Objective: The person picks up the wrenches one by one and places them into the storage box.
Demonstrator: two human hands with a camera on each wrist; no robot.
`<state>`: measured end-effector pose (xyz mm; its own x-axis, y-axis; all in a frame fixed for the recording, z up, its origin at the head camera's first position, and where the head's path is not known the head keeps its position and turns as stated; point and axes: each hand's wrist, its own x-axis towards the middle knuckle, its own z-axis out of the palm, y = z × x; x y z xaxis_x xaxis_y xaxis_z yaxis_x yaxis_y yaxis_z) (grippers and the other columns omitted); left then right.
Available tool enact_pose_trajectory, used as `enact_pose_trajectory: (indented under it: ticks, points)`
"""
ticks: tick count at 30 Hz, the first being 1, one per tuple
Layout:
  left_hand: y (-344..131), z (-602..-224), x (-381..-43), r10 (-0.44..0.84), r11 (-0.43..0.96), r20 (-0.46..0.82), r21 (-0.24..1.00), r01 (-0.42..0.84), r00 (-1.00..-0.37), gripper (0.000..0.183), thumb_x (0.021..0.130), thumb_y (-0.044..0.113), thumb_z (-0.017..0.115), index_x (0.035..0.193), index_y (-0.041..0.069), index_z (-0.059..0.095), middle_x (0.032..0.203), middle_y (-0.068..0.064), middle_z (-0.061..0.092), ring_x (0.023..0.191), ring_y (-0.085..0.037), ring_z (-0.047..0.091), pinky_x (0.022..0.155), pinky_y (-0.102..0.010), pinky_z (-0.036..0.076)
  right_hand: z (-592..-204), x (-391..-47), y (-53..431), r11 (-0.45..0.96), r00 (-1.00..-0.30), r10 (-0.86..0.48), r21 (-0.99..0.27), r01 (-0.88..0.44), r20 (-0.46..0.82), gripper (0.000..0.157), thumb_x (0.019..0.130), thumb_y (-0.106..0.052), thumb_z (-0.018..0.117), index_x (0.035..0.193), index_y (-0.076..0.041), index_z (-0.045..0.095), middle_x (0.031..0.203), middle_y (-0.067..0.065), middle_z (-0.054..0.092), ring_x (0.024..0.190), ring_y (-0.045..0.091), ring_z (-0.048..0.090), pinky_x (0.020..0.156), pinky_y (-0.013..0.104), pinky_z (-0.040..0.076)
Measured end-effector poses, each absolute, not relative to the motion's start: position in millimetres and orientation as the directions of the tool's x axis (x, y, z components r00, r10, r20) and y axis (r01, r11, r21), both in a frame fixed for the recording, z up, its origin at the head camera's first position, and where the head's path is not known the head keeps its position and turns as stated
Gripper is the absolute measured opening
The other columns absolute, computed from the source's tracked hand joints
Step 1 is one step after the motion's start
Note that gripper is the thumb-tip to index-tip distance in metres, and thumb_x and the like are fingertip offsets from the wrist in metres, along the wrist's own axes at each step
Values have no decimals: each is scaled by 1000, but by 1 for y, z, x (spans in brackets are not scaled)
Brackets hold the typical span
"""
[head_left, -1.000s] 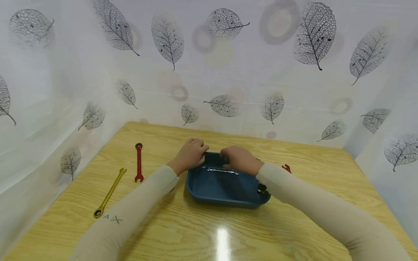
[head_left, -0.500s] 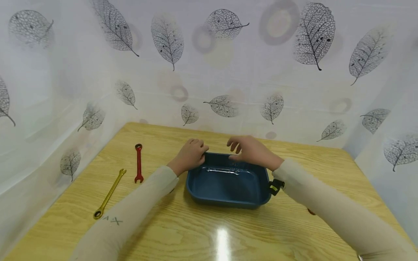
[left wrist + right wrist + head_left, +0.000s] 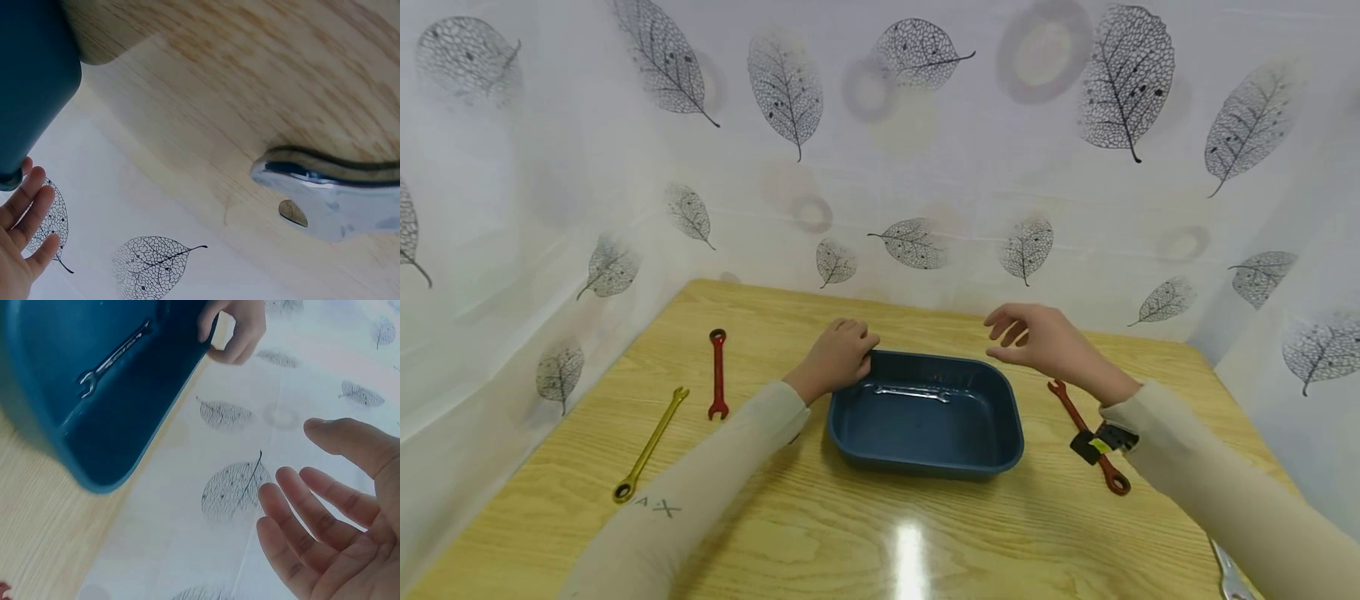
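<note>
My left hand [image 3: 841, 357] grips the far-left corner of a blue rectangular tub [image 3: 925, 467], thumb inside and fingers outside the rim. In the left wrist view its fingers lie along the outer wall. A silver open-ended wrench [image 3: 912, 392] lies on the tub floor along the far wall, clearly seen in the right wrist view. To the right of the tub, my right hand [image 3: 1037, 337] is raised above the table with relaxed, parted fingers and nothing in it. Below its forearm lies a red wrench [image 3: 1112, 477], partly covered by the wrist camera.
On the left lie a red wrench [image 3: 718, 375] and a yellow wrench [image 3: 651, 444]. A silver tool [image 3: 1231, 575] shows beside the right sleeve at the table's right edge. A shiny metal piece [image 3: 337, 203] is close in the left wrist view. Leaf-print sheeting [image 3: 925, 183] encloses the table's far side.
My right hand has come up out of the tub and moved right, its fingers opening. The silver wrench stays inside the tub. My left hand keeps its hold on the rim.
</note>
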<state>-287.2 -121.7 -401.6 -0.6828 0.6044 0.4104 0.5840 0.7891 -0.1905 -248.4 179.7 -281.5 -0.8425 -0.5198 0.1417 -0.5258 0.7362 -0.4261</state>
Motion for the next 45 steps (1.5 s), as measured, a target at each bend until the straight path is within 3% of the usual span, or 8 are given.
enact_pose_trajectory:
  ticks: [10,21,31,38,45]
  points:
    - [-121,-401,-286,592,799,396,-172,576,-702,17,84,17,61,99,11,65,90,-6,61,88,-23,59,90,-40,46,-291,-233,218,775,-895,-395,-448,-446,208,27,83,-15,69,106,-2,63,88,9,65,75,16,63,64,24,51]
    - [-121,-400,-287,587,802,391,-159,576,-709,16,84,16,60,98,10,65,90,-7,61,88,-23,59,90,-41,46,-326,-216,262,816,-954,-247,-496,-298,167,32,84,-19,69,105,2,59,86,10,64,69,-1,57,60,22,48]
    - [-122,-396,-285,588,797,397,-140,587,-705,16,84,16,61,97,9,64,89,-7,61,88,-24,59,90,-42,46,-354,-204,291,850,-984,-175,-499,-168,33,40,83,-25,70,106,5,56,88,10,62,70,6,56,59,25,47]
    - [-123,-401,-287,598,781,446,-140,608,-665,14,84,14,57,95,7,63,86,-8,60,85,-25,58,88,-40,46,-375,-199,308,851,-991,-133,-516,-97,-33,44,83,-27,70,107,7,56,87,10,62,72,10,58,61,28,49]
    - [-120,-398,-285,587,793,421,-128,595,-692,15,83,14,61,96,7,65,87,-9,62,86,-25,59,89,-43,46,-393,-194,321,832,-990,-93,-554,-18,-108,47,84,-27,69,111,9,55,88,10,62,74,9,57,62,27,49]
